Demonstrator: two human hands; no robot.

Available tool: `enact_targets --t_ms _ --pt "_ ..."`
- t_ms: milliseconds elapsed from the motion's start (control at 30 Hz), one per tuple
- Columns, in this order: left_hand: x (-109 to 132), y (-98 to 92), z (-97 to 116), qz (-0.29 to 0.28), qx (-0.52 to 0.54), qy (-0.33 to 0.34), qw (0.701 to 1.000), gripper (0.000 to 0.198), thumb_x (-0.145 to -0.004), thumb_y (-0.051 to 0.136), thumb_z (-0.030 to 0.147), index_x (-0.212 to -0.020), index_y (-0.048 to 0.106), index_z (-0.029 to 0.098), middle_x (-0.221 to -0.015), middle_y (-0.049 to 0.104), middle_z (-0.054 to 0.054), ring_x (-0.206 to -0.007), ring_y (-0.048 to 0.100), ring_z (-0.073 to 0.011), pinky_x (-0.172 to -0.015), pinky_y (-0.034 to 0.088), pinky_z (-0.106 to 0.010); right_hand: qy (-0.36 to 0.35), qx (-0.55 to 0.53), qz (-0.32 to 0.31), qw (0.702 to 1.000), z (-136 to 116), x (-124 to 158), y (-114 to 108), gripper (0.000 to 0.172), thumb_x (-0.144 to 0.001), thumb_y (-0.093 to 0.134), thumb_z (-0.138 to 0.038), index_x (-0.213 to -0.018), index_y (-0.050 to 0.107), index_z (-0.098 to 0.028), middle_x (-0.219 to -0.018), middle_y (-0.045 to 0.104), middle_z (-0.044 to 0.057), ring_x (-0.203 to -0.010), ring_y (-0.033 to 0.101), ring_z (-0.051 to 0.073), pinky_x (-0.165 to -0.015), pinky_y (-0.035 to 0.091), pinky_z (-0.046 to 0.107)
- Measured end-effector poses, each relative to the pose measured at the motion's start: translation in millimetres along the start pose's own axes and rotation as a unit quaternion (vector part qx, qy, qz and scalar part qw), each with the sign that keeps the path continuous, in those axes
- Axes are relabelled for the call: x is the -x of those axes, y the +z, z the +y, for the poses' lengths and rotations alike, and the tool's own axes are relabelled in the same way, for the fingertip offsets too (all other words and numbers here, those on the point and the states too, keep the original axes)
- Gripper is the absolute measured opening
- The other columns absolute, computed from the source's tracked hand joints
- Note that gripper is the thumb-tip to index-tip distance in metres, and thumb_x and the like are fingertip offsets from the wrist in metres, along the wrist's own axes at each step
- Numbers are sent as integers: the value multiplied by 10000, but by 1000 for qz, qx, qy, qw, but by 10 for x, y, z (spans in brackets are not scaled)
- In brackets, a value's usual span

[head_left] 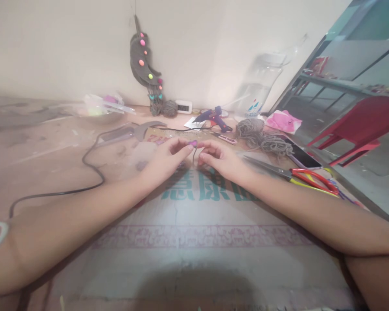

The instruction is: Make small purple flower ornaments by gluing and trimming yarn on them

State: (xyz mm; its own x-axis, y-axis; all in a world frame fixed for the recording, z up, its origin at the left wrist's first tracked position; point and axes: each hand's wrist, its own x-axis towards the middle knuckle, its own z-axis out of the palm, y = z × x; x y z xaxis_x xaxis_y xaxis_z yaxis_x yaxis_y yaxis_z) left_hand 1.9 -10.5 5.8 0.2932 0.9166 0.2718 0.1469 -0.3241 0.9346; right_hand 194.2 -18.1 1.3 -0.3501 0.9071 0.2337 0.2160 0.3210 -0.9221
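My left hand (173, 153) pinches a small purple piece (192, 143) between thumb and fingertips, over the printed cardboard. It may be a pompom or a flower; it is too small to tell. A short strand of grey yarn (195, 155) hangs down below it. Just to the right, my right hand (218, 157) is closed, its fingers curled toward the thumb near the purple piece. Whether it grips the yarn or something else is not clear. Behind the hands lie a purple glue gun (214, 117) and a pink-handled cutter (226, 138).
Red-handled scissors (314, 179), grey yarn skeins (262, 136) and a phone (300, 152) lie to the right. A grey crescent ornament with coloured pompoms (139, 60) hangs on the wall. A clear water jug (259, 84) stands behind. A black cable (94, 164) crosses the left side.
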Motion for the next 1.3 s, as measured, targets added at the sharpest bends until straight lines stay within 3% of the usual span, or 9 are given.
enact_targets --t_ms 100,267,433,633,767,867,1033,1200,1300 --pt "21 8 35 1 7 3 1000 195 -859 630 370 -887 621 177 -873 644 -12 -800 578 -151 -752 444 -278 8 49 -10 999 -8 -2 -2 264 -855 632 -326 -1074 648 -179 -805 674 9 -736 626 149 -749 515 321" --pt "47 11 109 -17 3 -4 1000 200 -849 631 379 -873 618 181 -865 662 -12 -804 595 -156 -776 452 -281 12 74 10 997 -7 13 8 128 -802 672 -309 -824 659 -183 -797 674 8 -726 616 147 -738 506 313" --pt "-10 -63 222 -18 -69 -41 997 236 -846 614 420 -829 645 186 -873 670 -20 -842 599 -176 -790 454 -289 2 -2 15 1000 -22 29 -11 127 -866 613 -313 -866 584 -189 -923 715 45 -814 654 152 -791 515 320" --pt "-133 -279 373 -99 -136 -76 983 242 -771 660 455 -827 695 222 -839 692 -9 -755 603 -177 -663 438 -277 -2 2 33 999 -19 5 -45 197 -854 606 -253 -1039 585 -190 -735 685 -11 -681 625 133 -689 487 284" --pt "-205 -447 464 -89 -220 -81 968 276 -709 689 492 -830 718 246 -730 666 12 -655 568 -168 -578 392 -262 43 38 50 997 -20 -6 -60 158 -835 622 -263 -956 655 -168 -761 689 8 -684 625 132 -676 490 277" --pt "-262 -527 430 -89 -238 -91 963 289 -699 683 510 -819 718 249 -684 647 14 -611 553 -164 -565 378 -264 53 65 66 994 -3 -8 -66 139 -813 643 -273 -898 667 -166 -802 696 21 -698 627 136 -686 499 285" --pt "-345 -563 306 -72 -235 -103 964 304 -679 688 528 -762 711 237 -664 648 -4 -610 561 -181 -572 378 -274 28 78 70 994 25 -11 -73 274 -784 647 -239 -1049 679 -175 -866 689 27 -760 631 148 -739 510 311" --pt "-359 -577 345 -68 -201 -77 974 279 -671 705 500 -684 680 222 -725 696 -32 -661 593 -196 -577 401 -268 61 113 79 989 -9 -14 -85 183 -809 642 -341 -844 669 -164 -696 632 3 -609 539 130 -606 449 287" --pt "-344 -607 339 -96 -241 -79 963 278 -703 678 509 -735 720 237 -720 701 -25 -658 602 -201 -576 398 -265 51 92 99 990 -20 -12 -81 199 -810 635 -373 -780 587 -182 -666 603 -16 -550 479 108 -548 400 265"
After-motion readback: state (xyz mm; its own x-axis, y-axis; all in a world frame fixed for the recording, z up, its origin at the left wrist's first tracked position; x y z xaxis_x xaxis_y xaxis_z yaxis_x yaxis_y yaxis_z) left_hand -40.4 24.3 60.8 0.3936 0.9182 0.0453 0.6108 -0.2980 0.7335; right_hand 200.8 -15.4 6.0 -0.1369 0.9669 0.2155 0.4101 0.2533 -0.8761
